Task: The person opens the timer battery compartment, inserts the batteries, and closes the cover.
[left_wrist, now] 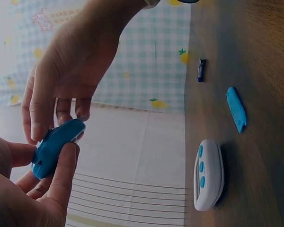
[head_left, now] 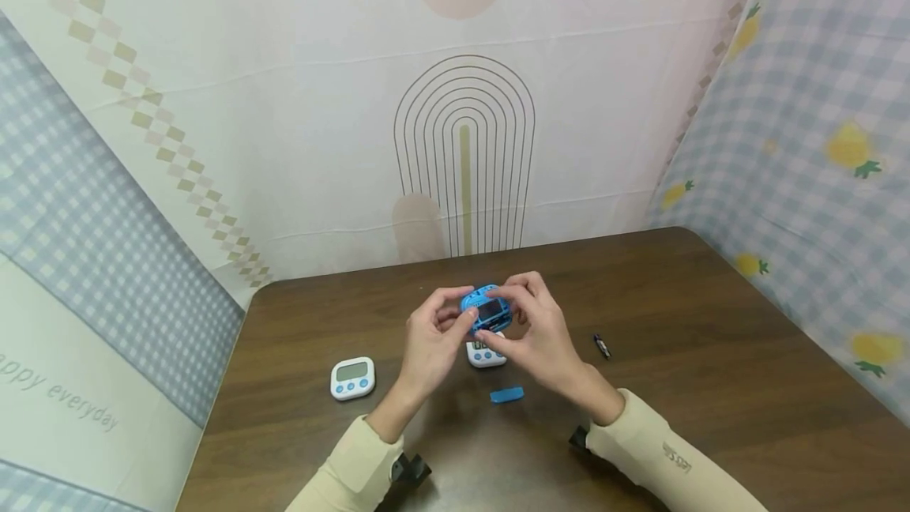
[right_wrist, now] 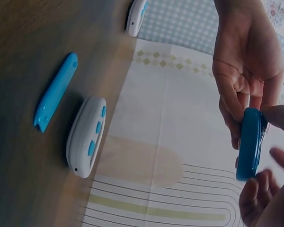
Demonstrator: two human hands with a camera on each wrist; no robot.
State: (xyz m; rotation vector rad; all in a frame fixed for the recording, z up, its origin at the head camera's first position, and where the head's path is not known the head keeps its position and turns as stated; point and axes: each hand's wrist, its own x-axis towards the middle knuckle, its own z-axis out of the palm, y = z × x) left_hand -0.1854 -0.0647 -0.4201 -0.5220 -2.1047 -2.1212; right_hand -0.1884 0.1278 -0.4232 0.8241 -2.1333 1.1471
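Both hands hold a blue digital timer (head_left: 489, 309) above the table, its back turned up and a dark battery compartment exposed. My left hand (head_left: 432, 342) grips its left side, thumb on the back and fingers beneath. At the opposite side, my right hand (head_left: 543, 338) has its index finger on the upper part and its thumb at the lower edge. Under the hands stands a white timer (head_left: 486, 356) with blue buttons, partly hidden in the head view. A blue battery cover (head_left: 507, 394) lies in front of that timer.
Another white timer (head_left: 352, 378) rests on the table to the left. One small dark battery (head_left: 602, 346) lies to the right of the right hand. The brown table (head_left: 284, 449) meets a patterned cloth (head_left: 327, 141) at its back edge, with checked cloth at both sides.
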